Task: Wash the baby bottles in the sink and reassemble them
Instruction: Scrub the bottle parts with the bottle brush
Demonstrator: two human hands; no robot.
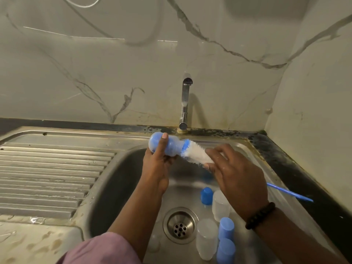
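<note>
- Left hand (pixel 155 164) gripped the blue bottle (pixel 165 144) sideways above the sink (pixel 118 180).
- Right hand (pixel 236 174) clasped the brush (pixel 198 154), its bristles in the bottle's mouth.

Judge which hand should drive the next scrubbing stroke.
Right hand: it grips the white-bristled blue-handled bottle brush entering the blue plastic baby bottle; left hand holds that bottle.

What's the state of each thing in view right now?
Bottle: held sideways over the sink by the left hand, brush inside.
Brush: bristles partly in the bottle, gripped by the right hand.
Tap: no water seen running.
Blue caps: loose in the sink.
Clear cups: loose in the sink.
Drain: unplugged.
Sink: wet, not filled.
</note>
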